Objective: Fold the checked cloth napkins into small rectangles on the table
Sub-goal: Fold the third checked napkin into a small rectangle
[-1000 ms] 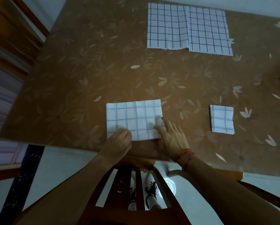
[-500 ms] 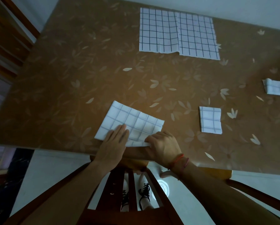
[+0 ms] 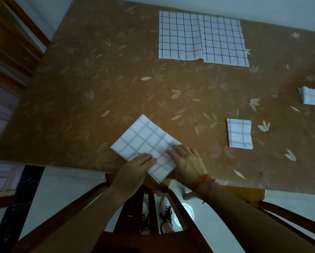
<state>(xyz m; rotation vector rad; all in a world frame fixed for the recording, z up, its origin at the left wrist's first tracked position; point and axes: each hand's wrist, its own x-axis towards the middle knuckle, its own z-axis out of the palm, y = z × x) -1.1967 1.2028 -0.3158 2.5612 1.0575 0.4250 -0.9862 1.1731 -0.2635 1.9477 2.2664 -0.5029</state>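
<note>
1. Where the brown leaf-patterned table (image 3: 91,84) ends, the folded white checked cloth napkin (image 3: 144,139) lies slanted — one corner over the edge.
2. The left hand (image 3: 134,170) lies flat on it, fingers straight and together.
3. The right hand (image 3: 187,163) presses it too, fingers slightly apart.
</note>
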